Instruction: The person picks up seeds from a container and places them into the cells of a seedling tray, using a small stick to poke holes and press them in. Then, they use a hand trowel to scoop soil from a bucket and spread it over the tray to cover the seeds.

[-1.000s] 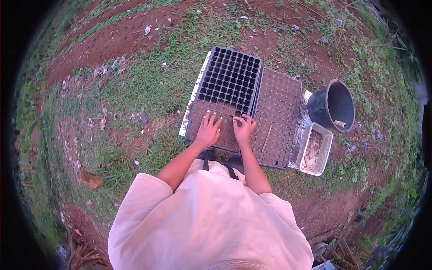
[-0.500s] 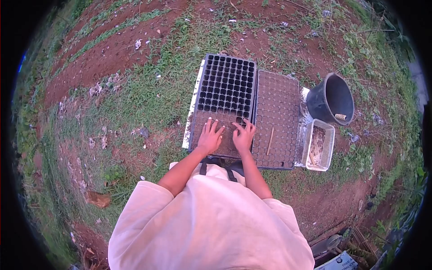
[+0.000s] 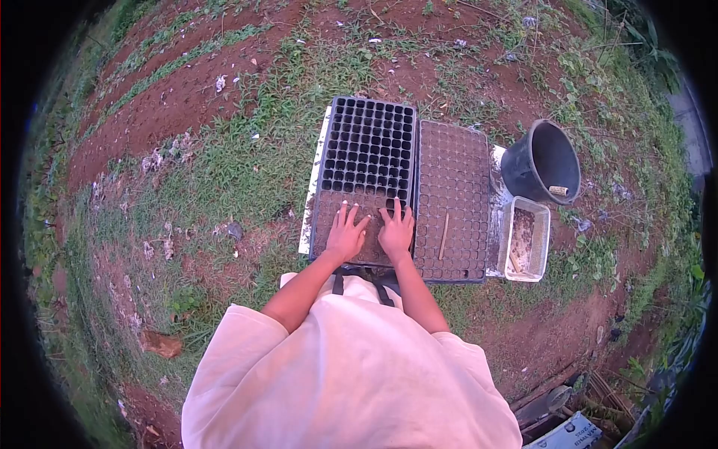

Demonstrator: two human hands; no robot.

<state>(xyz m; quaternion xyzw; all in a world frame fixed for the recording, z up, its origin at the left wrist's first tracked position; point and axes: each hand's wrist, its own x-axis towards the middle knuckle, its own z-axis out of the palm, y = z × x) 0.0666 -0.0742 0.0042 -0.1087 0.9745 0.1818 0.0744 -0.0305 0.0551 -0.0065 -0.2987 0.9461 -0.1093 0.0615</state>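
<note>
Both hands rest on the soil in the near part of a black seedling tray (image 3: 372, 142). My left hand (image 3: 346, 236) lies with its fingers spread on the soil, pointing away from me. Beside it, my right hand (image 3: 395, 233) also has its fingers apart, their tips close to the border where soil meets bare cells. Cells at the far end of this tray are dark and unfilled, while soil (image 3: 329, 217) covers the near ones. A second seedling tray (image 3: 456, 172), full of soil, adjoins it on the right with a thin stick (image 3: 444, 236) lying on top.
At the right stands a black bucket (image 3: 523, 165) tipped slightly, with a small labelled piece inside its rim. A whitish plastic basket (image 3: 544, 243) holding some soil and a stick sits in front of it. A white board (image 3: 306, 236) shows under the trays. Grass and bare earth surround everything.
The view has shifted a little, so the trays appear lower and further left. My right hand has straightened and turned its fingers forward; my left hand stays on the soil.
</note>
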